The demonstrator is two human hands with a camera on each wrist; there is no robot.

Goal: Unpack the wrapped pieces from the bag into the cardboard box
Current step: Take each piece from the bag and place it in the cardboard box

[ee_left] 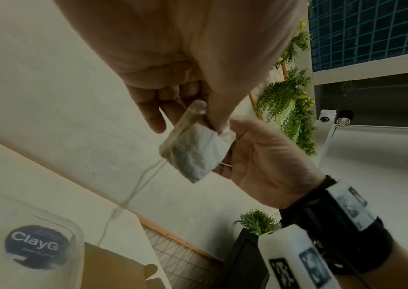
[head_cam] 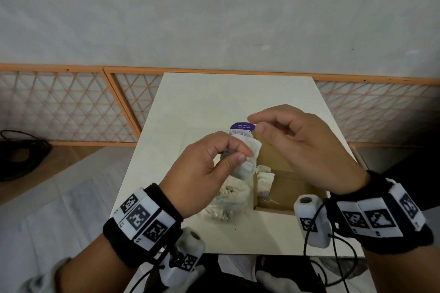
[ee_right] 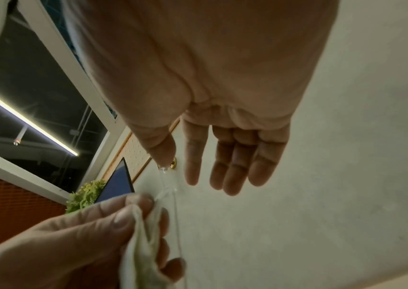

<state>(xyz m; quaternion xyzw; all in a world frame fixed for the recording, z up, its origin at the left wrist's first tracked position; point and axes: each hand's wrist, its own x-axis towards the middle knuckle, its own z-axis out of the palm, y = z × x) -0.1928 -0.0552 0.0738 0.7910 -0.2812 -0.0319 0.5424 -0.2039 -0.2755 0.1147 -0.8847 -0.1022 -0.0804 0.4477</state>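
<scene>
A person's left hand [head_cam: 202, 171] holds a white wrapped piece [head_cam: 247, 159], a small paper pouch much like a tea bag, pinched between the thumb and curled fingers [ee_left: 212, 113] above the middle of the white tabletop [head_cam: 214, 93]. The pouch hangs with its long axis running from about 1 o'clock down to 7 o'clock in the head view. A thin string [ee_left: 145, 176] trails from it down toward the tabletop.

The right hand [head_cam: 307, 145] hovers at about 2 o'clock from the left hand, over the open cardboard box [head_cam: 285, 188]. Its fingers [ee_right: 232, 166] are loosely spread and slightly bent, and the thumb and forefinger are near each other; whether they touch the string cannot be told.

Inside the box, along its left wall, several more white wrapped pieces [head_cam: 264, 178] lie together. Just left of the box lies a clear plastic bag [head_cam: 226, 200] with more pieces inside. A dark round label [ee_left: 37, 247] on the bag reads "ClayG"; the smaller lines are too blurred to read.
</scene>
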